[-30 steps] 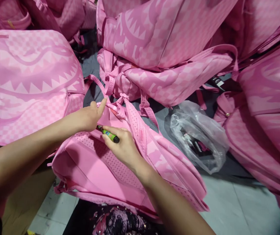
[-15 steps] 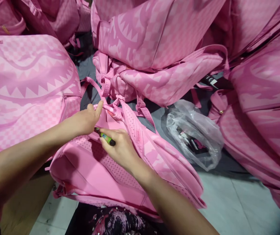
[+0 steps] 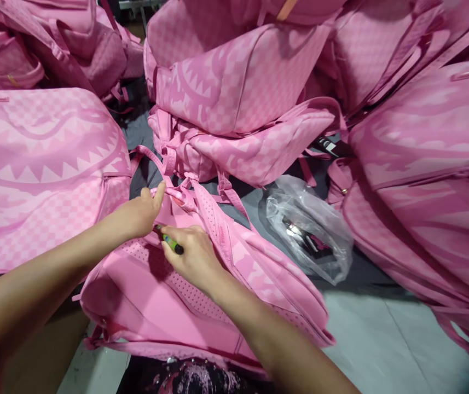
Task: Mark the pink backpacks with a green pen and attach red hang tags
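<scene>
A pink backpack [image 3: 185, 306] lies back-side up in front of me, its mesh padding and shoulder straps showing. My left hand [image 3: 139, 213] is closed on the strap webbing [image 3: 177, 192] near the top handle, thumb raised. My right hand [image 3: 191, 257] rests on the mesh back panel just beside it, fingers closed round a small green lighter-like tool [image 3: 169, 241] with a dark tip, pointed at the strap base.
Pink shark-mouth backpacks surround the spot: one flat at left [image 3: 41, 175], a stack behind [image 3: 242, 104], more at right [image 3: 427, 180]. A crumpled clear plastic bag [image 3: 308, 230] lies on the dark sheet to the right. Pale floor tiles [image 3: 382, 345] show at lower right.
Both hands keep the same hold on strap and tool. The view has tilted up a little, so everything sits lower and slightly left in the picture.
</scene>
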A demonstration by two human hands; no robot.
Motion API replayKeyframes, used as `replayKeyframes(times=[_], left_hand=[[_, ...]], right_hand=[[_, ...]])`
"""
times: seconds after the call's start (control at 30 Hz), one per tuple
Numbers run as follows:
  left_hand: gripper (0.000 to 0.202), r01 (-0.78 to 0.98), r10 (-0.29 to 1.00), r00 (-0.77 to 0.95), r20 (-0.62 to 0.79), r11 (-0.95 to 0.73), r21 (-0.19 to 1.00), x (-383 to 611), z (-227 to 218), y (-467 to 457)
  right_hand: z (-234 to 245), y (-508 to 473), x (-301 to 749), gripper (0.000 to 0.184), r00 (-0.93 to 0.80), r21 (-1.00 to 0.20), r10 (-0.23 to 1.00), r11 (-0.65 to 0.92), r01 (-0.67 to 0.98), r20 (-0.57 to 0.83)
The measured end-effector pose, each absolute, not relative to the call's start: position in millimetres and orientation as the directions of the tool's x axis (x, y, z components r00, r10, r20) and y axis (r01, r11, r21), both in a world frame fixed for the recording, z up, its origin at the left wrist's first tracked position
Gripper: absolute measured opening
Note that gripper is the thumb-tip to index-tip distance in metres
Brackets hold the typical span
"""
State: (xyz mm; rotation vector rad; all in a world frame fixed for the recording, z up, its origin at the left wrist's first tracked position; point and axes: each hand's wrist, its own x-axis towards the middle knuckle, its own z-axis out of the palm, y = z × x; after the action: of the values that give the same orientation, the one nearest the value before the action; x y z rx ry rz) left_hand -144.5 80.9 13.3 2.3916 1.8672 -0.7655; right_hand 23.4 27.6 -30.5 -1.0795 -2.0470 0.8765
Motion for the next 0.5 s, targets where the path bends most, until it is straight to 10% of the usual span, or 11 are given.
replayKeyframes(times=[0.33, 0.5], left_hand=[[0.074, 0.868, 0.917, 0.250, -0.310, -0.354, -0.347, -159.1, -1.9, 83.3], [0.080, 0.889, 0.915, 0.233, -0.329, -0.338, -0.309, -165.3, -9.1, 87.0]], right_hand=[[-16.8, 22.4, 25.0, 0.013, -0.423, -0.692, 0.893, 0.402, 0.600, 0.153], [8.8, 3.1, 103.4, 0.025, -0.189, -0.748, 0.849, 0.525, 0.407, 0.493]])
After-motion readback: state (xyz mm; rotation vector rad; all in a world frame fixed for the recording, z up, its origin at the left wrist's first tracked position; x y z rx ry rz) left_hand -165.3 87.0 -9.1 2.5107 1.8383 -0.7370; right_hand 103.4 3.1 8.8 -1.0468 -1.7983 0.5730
